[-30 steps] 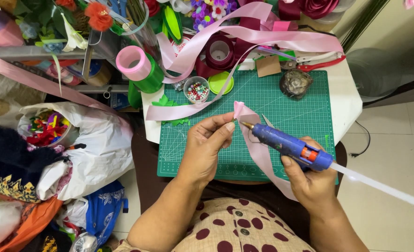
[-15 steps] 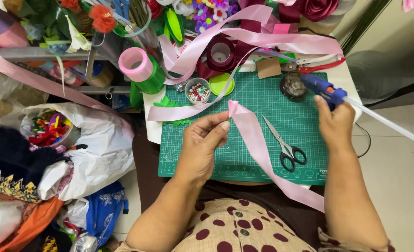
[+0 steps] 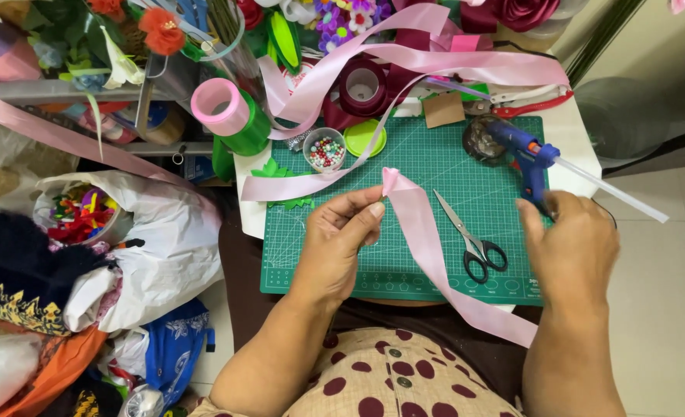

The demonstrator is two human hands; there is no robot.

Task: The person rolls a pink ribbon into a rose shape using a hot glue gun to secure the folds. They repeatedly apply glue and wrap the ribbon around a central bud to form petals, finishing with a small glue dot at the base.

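Note:
My left hand (image 3: 342, 239) pinches the folded end of a wide pink ribbon (image 3: 427, 239) just above the green cutting mat (image 3: 435, 147). The ribbon runs diagonally down across the mat toward my lap. At the mat's right edge, my right hand (image 3: 574, 251) hovers, blurred, with fingers loose and nothing in them. Its fingertips are just below the handle of a blue glue gun (image 3: 529, 154). The gun stands on the mat's far right corner, a clear glue stick (image 3: 613, 189) poking out behind it.
Black-handled scissors (image 3: 470, 235) lie on the mat between my hands. At the back are a cup of beads (image 3: 325, 150), a green lid (image 3: 365, 137), pink (image 3: 219, 104) and maroon (image 3: 363, 85) ribbon rolls and loose ribbon loops. A white bag (image 3: 164, 247) and craft clutter crowd the left.
My right hand carried the glue gun from the ribbon to the mat's far right corner, set it down and drew back. The left hand kept its pinch on the ribbon fold.

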